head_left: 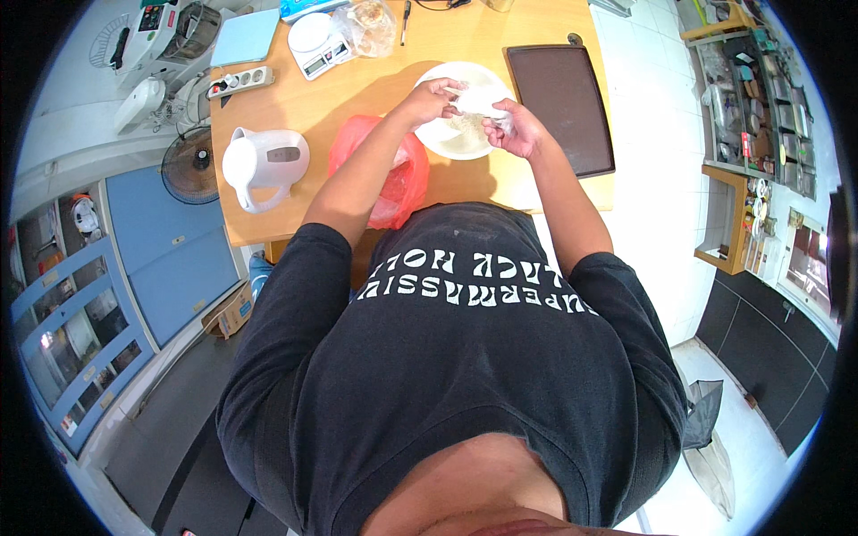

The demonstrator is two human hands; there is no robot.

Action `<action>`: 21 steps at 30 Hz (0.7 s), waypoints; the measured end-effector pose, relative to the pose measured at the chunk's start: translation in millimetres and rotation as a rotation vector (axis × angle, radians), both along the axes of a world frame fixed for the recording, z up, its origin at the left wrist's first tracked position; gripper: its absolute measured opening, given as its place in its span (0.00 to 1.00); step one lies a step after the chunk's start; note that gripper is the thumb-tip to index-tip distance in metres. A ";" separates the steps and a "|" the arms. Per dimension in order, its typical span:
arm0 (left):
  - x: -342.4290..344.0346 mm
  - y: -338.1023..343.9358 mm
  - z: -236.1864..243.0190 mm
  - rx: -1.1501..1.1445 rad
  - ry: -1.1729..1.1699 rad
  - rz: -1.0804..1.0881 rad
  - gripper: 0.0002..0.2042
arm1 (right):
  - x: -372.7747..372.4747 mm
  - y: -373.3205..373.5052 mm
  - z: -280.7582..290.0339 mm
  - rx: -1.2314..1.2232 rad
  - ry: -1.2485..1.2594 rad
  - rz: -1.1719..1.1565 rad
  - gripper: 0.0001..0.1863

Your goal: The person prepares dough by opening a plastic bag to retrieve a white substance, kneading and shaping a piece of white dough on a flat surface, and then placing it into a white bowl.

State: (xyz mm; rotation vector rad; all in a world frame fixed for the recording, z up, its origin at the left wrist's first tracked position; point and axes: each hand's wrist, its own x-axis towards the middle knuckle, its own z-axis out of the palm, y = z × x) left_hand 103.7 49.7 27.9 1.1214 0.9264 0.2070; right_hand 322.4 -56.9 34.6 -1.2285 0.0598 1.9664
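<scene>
A wide white bowl stands on the table, with pale, floury-looking stuff in it. Above it my two hands hold a soft white piece, whose exact kind I cannot make out. My left hand comes in from the left, its fingers bent against the piece's near side. From the right, my right hand grips the other end between thumb and curled fingers. A crumpled red plastic bag lies beside the bowl, partly behind my left forearm.
A dark brown baking tray lies right of the bowl. Left stands a white electric kettle. Farther back are a white kitchen scale, a clear plastic bag, a pen and a power strip. A fan stands beyond the table's left edge.
</scene>
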 end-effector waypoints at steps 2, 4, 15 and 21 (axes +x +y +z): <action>-1.3 0.6 -2.9 -0.075 -0.007 0.029 0.19 | 5.1 -2.1 -3.2 -0.014 0.037 -0.004 0.15; -4.2 2.8 -4.3 -0.126 0.024 -0.007 0.21 | 7.7 -4.2 -6.4 -0.029 0.074 -0.011 0.13; -3.8 -8.8 -17.6 0.321 0.015 -0.107 0.21 | -2.8 -21.8 -14.6 -0.051 0.272 -0.057 0.17; -2.5 -14.6 -32.9 0.498 -0.064 -0.139 0.13 | -9.9 -37.5 -12.6 0.007 0.341 -0.074 0.16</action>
